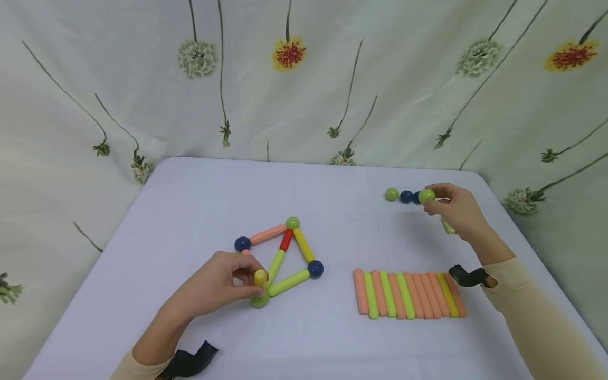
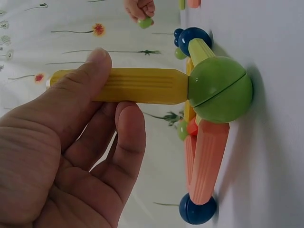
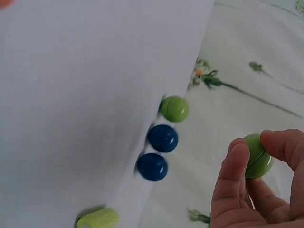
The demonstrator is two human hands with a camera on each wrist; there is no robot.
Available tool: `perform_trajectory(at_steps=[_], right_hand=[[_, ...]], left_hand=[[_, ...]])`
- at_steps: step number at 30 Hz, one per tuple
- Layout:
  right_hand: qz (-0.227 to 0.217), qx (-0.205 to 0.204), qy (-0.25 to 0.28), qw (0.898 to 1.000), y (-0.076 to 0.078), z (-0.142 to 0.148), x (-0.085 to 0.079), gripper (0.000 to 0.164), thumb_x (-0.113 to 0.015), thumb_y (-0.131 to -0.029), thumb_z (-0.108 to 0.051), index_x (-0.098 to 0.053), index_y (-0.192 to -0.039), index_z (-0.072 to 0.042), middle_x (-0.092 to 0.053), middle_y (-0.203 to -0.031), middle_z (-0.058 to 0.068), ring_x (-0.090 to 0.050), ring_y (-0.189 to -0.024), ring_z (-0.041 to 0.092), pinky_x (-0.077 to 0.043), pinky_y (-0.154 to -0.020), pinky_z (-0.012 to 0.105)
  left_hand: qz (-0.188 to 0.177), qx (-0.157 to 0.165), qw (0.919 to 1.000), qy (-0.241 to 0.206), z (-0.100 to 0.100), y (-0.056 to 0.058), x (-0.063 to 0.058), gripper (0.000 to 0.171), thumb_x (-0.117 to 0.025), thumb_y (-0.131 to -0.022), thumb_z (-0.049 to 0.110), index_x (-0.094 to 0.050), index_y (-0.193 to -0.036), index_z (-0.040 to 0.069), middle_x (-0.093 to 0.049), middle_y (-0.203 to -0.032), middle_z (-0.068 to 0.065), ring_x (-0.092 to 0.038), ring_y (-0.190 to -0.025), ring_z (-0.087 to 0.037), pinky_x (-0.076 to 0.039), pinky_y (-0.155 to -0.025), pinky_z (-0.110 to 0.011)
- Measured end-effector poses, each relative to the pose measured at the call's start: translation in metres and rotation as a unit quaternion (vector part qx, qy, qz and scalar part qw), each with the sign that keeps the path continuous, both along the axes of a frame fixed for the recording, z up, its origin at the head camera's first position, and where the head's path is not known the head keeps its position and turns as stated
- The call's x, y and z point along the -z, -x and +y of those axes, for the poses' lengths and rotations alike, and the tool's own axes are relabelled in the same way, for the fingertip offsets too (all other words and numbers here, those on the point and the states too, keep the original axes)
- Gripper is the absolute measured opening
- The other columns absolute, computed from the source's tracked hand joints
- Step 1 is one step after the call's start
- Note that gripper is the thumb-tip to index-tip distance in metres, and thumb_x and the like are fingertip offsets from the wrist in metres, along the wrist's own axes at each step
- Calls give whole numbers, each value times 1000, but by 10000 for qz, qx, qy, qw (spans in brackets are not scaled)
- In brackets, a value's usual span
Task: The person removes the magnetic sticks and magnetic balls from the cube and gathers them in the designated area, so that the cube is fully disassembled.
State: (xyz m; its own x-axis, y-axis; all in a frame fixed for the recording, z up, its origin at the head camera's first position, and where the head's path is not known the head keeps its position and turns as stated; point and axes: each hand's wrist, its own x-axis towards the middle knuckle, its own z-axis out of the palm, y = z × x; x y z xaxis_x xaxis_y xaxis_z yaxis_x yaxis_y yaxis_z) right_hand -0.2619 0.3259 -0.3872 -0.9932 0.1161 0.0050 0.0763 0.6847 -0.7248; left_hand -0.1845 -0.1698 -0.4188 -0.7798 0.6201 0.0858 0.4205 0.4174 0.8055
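My left hand [image 1: 214, 282] pinches a yellow rod [image 2: 152, 86] that stands upright on a green ball [image 2: 221, 90], the near corner of a flat frame. This diamond-shaped frame has blue balls at its left [image 1: 243, 243] and right [image 1: 315, 268] corners and another green ball [image 1: 292, 222] at the far one. Pink, yellow and light green rods form its sides, the near-left one mostly hidden by my hand. A red rod [image 1: 286, 240] and a light green rod [image 1: 275, 265] run across the middle. Between thumb and fingers, my right hand [image 1: 459, 210] holds a loose green ball [image 1: 427, 195] above the table.
At the far right, a green ball [image 3: 175, 109] and two blue balls [image 3: 163, 138] lie in a row. A short light green piece [image 3: 98, 218] is close by, partly behind my right hand in the head view. Pink, green and yellow rods [image 1: 409, 295] lie side by side at front right.
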Motion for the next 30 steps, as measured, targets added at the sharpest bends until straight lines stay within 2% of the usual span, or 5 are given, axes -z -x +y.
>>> perform_trajectory(at_steps=[4,8,15,20,30], right_hand=[[-352,367,-243,9984,14,24,10,66,-59,-95,-44,-42,-143,-1,-54,-129,22,-61,-103,33,-47,-90,48],[-673,509,-339,9959,26,41,19,68,-57,-96,-43,-40,-143,3,-51,-130,26,-58,-108,37,-47,-91,48],[-1202,284,-1113,9861,41,55,25,63,-56,-97,-41,-42,-141,3,-41,-135,30,-46,-112,43,-46,-89,55],[-1327,1,-1509,9796,49,56,26,57,-56,-98,-30,-42,-140,5,-39,-135,31,-43,-111,46,-43,-90,60],[-1180,-36,-1791,9767,64,52,33,49,-57,-95,-16,-44,-135,10,-44,-130,33,-47,-107,46,-46,-87,57]], left_hand=[[-39,37,10000,-28,0,-1,-1,19,-82,-79,27,-69,-91,20,-63,-78,9,-58,-72,-10,-50,-59,-27],[-92,73,9999,-103,-1,-3,-1,20,-82,-79,25,-70,-93,17,-63,-78,9,-59,-72,-10,-51,-61,-27],[-111,147,9996,-198,0,-3,0,19,-82,-80,19,-71,-94,14,-65,-79,10,-61,-71,-10,-53,-63,-28],[-172,122,9996,-176,0,-3,0,19,-83,-78,15,-71,-94,15,-65,-79,10,-61,-71,-10,-53,-63,-29],[-304,71,9995,-16,-1,-4,-2,19,-83,-78,14,-71,-94,18,-65,-81,11,-60,-74,-10,-53,-65,-28]])
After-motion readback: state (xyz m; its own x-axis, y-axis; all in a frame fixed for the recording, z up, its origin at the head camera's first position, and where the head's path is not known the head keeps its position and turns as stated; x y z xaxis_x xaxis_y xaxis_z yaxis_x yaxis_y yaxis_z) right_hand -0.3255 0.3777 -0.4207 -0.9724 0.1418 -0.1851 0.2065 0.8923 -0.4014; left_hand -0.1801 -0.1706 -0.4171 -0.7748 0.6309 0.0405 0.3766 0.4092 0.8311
